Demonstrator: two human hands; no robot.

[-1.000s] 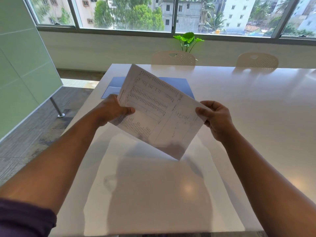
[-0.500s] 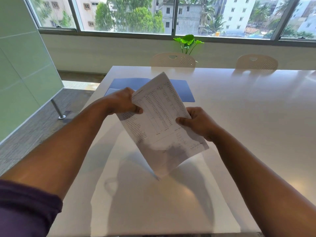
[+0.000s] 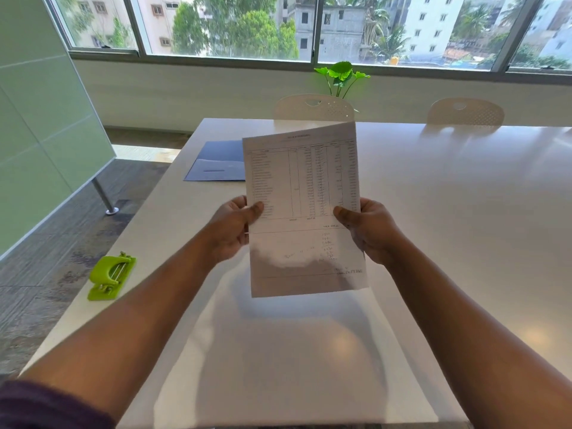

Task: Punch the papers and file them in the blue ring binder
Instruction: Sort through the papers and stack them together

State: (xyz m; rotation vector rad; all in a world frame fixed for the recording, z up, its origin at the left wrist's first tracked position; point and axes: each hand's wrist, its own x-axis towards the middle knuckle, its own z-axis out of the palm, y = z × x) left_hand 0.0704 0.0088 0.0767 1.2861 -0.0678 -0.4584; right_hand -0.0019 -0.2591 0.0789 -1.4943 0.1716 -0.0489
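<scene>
Both hands, the left hand point(image 3: 233, 226) and the right hand point(image 3: 368, 226), pinch the printed papers point(image 3: 301, 209) upright at centre frame, probably to square them before punching, with the green hole punch point(image 3: 112, 276) lower left and the blue binder point(image 3: 216, 162) behind on the table point(image 3: 448, 212).

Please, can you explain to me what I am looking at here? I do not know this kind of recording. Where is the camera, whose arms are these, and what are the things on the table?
No machine is here. A person wears one wide camera on the head, so you look forward and down along their own bare arms. The left hand and the right hand each pinch a side edge of the papers, printed with a table of figures, and hold them upright above the white table. On the table lie a green hole punch near the left edge and, farther away, an open blue binder, partly hidden behind the papers. Beyond are two chairs, a plant and windows.
</scene>
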